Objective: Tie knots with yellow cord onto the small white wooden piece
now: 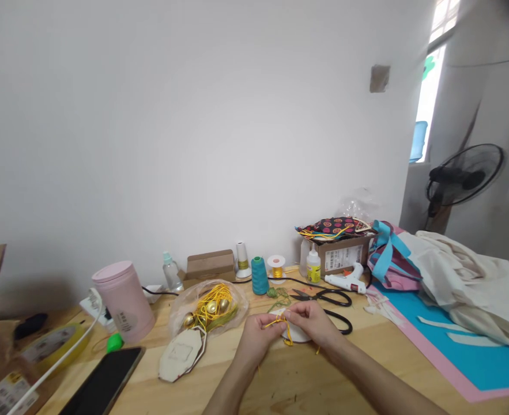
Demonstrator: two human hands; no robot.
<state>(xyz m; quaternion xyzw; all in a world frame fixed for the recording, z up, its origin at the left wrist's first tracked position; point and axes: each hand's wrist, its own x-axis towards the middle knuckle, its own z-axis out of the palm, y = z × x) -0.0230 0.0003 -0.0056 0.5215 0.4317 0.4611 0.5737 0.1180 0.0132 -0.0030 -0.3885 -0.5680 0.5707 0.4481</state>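
A yellow cord (pixel 288 335) runs between my two hands above the wooden table, its loose ends hanging down. My left hand (pixel 258 339) pinches it between thumb and fingertips. On the other side my right hand (pixel 310 323) is closed on the same cord, close to the left fingertips. Under the fingers lies a white round piece (pixel 298 333), partly covered by my hands. Just behind are black-handled scissors (pixel 323 295) and a small tangle of green thread (pixel 279 295). A second black loop handle (pixel 340 321) shows beside my right hand.
Left of my hands are a plastic bag (pixel 178 305) with yellow cord and gold bells, cream board pieces (pixel 181 354), a phone (pixel 102 380) and a pink cup (pixel 127 300). Behind stand a teal thread cone (pixel 260 276), a glue bottle (pixel 313 267) and a glue gun (pixel 347 280).
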